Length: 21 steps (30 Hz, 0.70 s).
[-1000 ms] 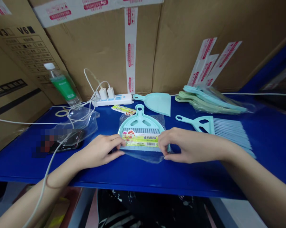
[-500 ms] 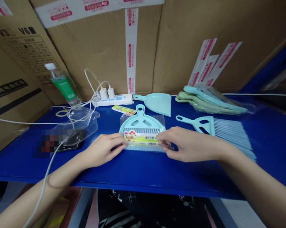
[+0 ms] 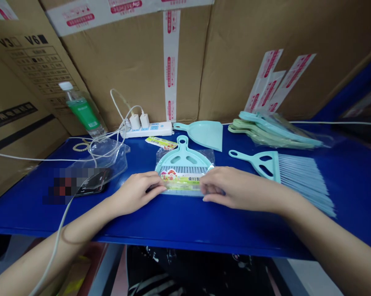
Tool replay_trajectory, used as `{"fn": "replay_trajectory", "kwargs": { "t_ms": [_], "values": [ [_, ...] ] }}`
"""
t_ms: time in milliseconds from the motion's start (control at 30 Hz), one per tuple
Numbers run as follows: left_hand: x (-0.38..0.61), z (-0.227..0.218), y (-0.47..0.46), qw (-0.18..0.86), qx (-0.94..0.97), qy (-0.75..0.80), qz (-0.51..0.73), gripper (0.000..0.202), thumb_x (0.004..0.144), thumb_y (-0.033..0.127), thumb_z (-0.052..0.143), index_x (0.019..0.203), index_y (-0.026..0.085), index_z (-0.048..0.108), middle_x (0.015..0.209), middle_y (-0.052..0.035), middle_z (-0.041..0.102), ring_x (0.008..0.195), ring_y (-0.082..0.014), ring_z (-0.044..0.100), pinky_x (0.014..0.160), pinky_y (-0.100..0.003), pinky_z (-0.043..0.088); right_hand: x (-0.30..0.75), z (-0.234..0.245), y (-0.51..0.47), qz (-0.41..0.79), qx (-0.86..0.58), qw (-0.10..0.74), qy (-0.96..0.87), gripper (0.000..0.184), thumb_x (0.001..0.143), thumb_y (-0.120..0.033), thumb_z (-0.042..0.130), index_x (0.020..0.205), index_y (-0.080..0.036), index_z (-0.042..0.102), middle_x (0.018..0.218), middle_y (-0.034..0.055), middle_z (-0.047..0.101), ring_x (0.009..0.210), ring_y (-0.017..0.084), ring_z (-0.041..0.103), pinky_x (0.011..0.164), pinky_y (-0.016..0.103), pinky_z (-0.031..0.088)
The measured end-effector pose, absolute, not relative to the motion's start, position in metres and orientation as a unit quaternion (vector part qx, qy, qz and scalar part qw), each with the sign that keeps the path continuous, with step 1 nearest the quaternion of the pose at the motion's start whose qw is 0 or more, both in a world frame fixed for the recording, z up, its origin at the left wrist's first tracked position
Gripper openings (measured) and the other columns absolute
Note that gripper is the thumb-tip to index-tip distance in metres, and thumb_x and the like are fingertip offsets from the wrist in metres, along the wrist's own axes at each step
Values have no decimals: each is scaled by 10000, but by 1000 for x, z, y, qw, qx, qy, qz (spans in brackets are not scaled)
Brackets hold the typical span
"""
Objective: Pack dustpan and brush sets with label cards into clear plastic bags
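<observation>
A light-blue dustpan and brush set lies in a clear plastic bag in front of me, handle pointing away. Across its lower part is a printed card label with mushrooms and yellow-green grass. My left hand is closed in a pinch at the bag's near left edge. Over the near right corner, my right hand has its fingers curled onto the bag and covers the label's right end. A loose light-blue brush lies to the right, and a loose dustpan lies behind the set.
Bagged green and blue dustpan sets are piled at the back right. A power strip with plugged-in chargers, a loose label card, a bottle and a phone stand or lie left. Cardboard boxes wall the back.
My right hand has shifted slightly left along the bag's near edge and covers more of the label. My left hand has barely moved; the set stays in place.
</observation>
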<state>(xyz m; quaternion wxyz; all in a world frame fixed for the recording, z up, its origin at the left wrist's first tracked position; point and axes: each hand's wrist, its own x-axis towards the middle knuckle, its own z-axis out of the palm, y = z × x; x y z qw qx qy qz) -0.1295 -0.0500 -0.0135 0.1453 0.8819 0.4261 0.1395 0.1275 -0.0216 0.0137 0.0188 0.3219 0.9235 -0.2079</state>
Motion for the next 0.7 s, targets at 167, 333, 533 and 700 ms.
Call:
{"fn": "replay_trajectory", "kwargs": {
  "t_ms": [167, 333, 533, 700],
  "values": [
    [-128, -11, -50, 167, 880, 427, 127, 270, 942, 283, 430, 779, 176, 616, 791, -8, 596, 705, -128, 582, 619, -222, 421, 127, 9, -20, -216, 312, -3, 925, 193, 850, -191, 516, 679, -176, 602, 662, 27, 631, 639, 158, 544, 611, 283, 370],
    [-128, -12, -50, 153, 884, 419, 138, 287, 962, 282, 384, 808, 182, 604, 782, -4, 619, 730, -136, 595, 647, -231, 431, 127, 7, -19, -196, 320, -4, 927, 251, 892, -221, 466, 654, -181, 539, 639, 14, 581, 618, 149, 507, 591, 277, 330],
    [-129, -13, -49, 144, 884, 420, 146, 286, 970, 286, 368, 871, 191, 619, 803, -7, 647, 744, -136, 607, 660, -234, 442, 125, 9, -18, -217, 357, -24, 908, 235, 849, -190, 531, 615, -177, 511, 562, -27, 506, 516, 104, 426, 551, 255, 299],
    [-130, -10, -52, 159, 885, 416, 135, 277, 957, 285, 394, 841, 184, 625, 804, -9, 659, 718, -133, 607, 637, -221, 421, 126, 8, -18, -306, 341, -36, 888, 178, 832, -145, 531, 658, -175, 550, 537, -38, 534, 485, 93, 490, 532, 229, 347]
  ]
}}
